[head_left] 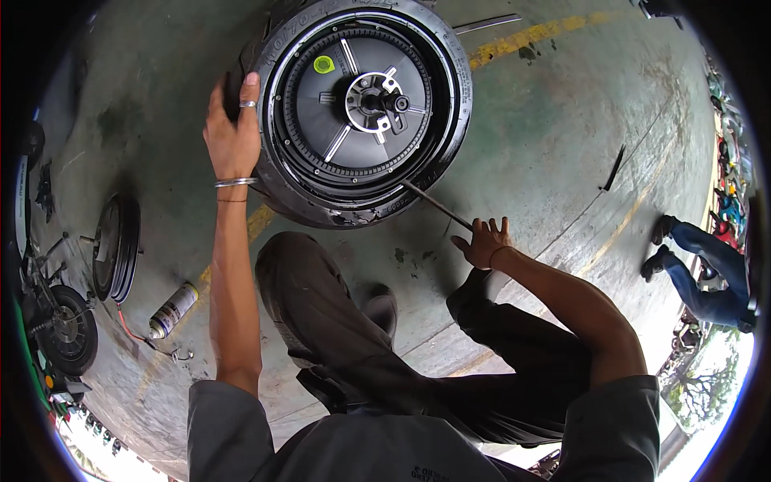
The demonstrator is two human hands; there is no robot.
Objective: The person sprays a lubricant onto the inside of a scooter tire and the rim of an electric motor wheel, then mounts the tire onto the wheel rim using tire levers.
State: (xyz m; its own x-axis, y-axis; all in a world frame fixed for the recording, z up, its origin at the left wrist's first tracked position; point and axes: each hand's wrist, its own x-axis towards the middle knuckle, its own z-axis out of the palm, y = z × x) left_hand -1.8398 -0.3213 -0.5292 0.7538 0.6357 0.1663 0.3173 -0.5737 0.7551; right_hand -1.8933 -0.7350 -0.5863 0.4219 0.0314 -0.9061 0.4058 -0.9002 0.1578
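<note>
A black tire stands in front of me, around a dark hub-motor wheel with silver spokes and a yellow-green sticker. My left hand, with a ring and a bracelet, grips the tire's left side, its thumb lying along the edge. From the lower right, my right hand holds the outer end of a slim metal tire lever. The lever's far tip sits between the tire bead and the rim. Whitish smears mark the lower sidewall. My right fingers are partly stretched.
On the left floor are a bare wheel rim, a spray can and a motorcycle wheel. A metal bar lies beyond the tire, a black strip further right. Someone in blue jeans is at the right.
</note>
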